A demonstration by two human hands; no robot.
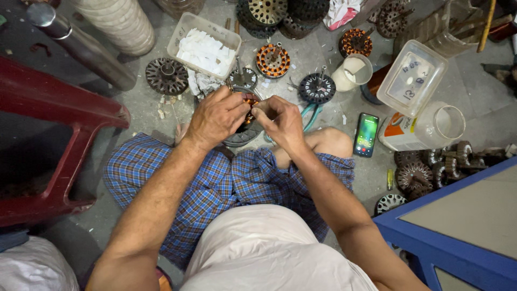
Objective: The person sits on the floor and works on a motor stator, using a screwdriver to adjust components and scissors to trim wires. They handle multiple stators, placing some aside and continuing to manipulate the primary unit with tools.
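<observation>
Person sits on a concrete floor [484,116] w/ knees apart in checked shorts [215,183], both hands up front over a round motor core [249,110] wound w/ copper wire. Left hand [215,116] wraps over the core's left side, fingers curled down and clamped on it. Right hand [281,121] is just beside, touching the core from the right, thumb and forefinger pinched together at the windings; can't tell if it grips a wire, too small. Core sits between the two hands, above a grey ring [242,137] that lies on the floor btwn the knees. Just past the hands: a clear plastic tub [186,27] of white paper bits, a dark bare core [167,76] to its left, an orange wound core [272,61] and a black core [317,88] to its right. Near the right knee a phone [366,134] lies screen-up, lit green. Beyond it a white cup [351,73], a square clear box [412,78] and a clear jar [439,126] on its side. Red plastic stool [54,124] on the left, blue table [458,226] corner on the right, more cores [425,170] piled near it.
</observation>
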